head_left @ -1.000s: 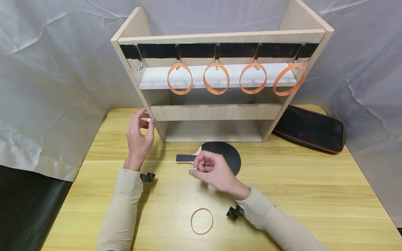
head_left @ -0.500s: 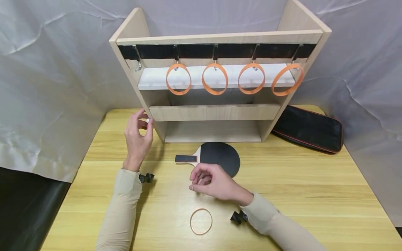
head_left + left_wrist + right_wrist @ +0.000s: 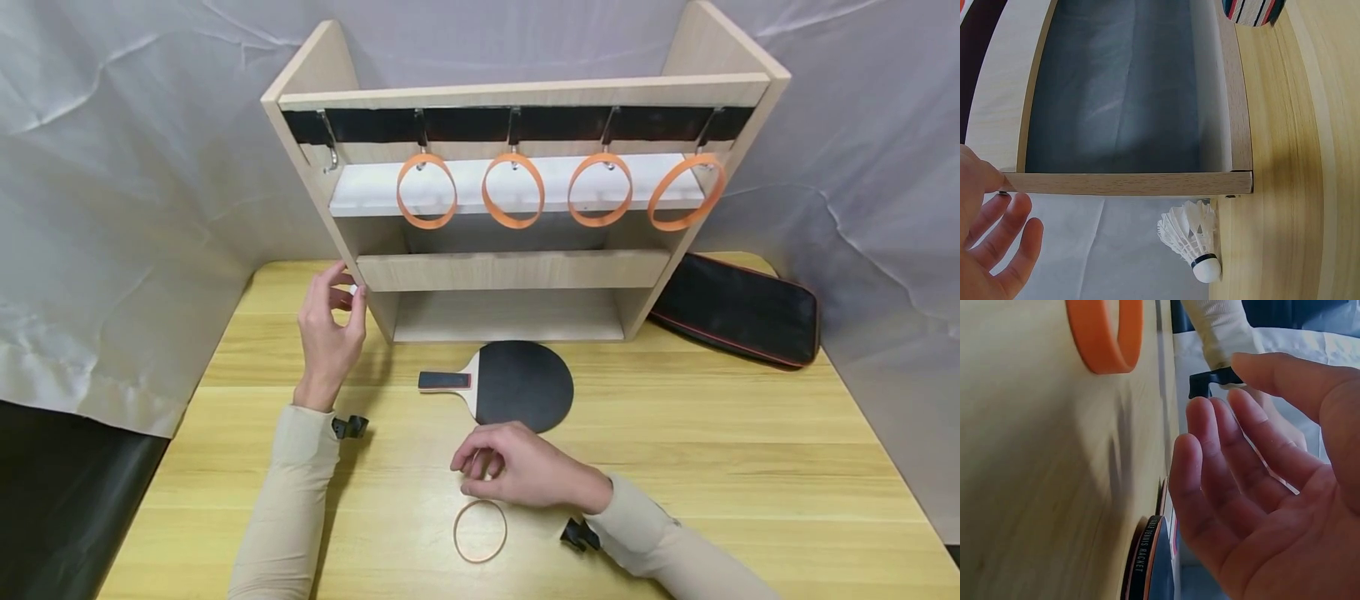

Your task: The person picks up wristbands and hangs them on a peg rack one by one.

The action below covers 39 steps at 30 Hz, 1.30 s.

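At the left side of the wooden shelf, my left hand grips the front edge of the side panel between thumb and index finger. In the left wrist view the other fingers spread beside that panel. My right hand hovers over the table with loosely curled fingers and holds nothing. Its nearest thing is an orange ring lying flat on the table, seen larger as an orange ring in the right wrist view. Behind the hand lies a black table tennis racket, handle to the left.
Several orange rings hang from hooks on the shelf's black strip; the leftmost hook bears no ring. A white shuttlecock lies outside the shelf's left side. A black zip case leans by the right side.
My right hand has drawn back from over the racket toward the ring on the table, uncovering the racket. The left hand stays on the shelf's side.
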### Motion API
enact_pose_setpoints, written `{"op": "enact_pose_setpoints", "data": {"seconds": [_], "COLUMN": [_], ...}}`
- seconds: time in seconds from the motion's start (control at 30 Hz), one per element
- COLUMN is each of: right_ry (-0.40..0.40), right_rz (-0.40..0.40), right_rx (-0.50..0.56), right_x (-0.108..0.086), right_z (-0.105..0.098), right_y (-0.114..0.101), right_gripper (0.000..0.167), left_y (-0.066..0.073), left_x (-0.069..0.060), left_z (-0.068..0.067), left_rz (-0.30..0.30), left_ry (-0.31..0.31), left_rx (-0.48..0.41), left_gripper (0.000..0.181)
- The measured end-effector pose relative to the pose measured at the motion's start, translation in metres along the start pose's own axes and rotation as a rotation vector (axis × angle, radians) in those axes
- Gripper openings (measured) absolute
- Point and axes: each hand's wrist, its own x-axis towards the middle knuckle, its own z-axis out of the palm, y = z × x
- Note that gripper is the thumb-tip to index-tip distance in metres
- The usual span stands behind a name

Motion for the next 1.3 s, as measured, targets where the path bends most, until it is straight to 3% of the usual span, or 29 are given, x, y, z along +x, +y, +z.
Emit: {"op": "enact_pose_setpoints", "data": {"seconds": [0.6, 1.03, 1.3], "right_ry": [-0.089, -0.066, -0.092], "right_rz": [-0.011, -0.047, -0.049], "right_rx": [-0.217, -0.259, -0.289], "right_x": [-0.003, -0.009, -0.01], "right_z": [0.01, 0.014, 0.013], "right_y": [0.008, 0.015, 0.016], "right_gripper": [0.012, 0.007, 0.008], "left_y": [-0.002, -0.002, -0.001], "left_x": [-0.001, 0.0, -0.001], "left_z": [0.0, 0.0, -0.001], "left_rz": [0.011, 0.016, 0.017], "left_ry": [0.001, 0.003, -0.018], "left_rx": [0.009, -0.006, 0.009], "left_gripper": [0.034, 0.034, 0.035]}}
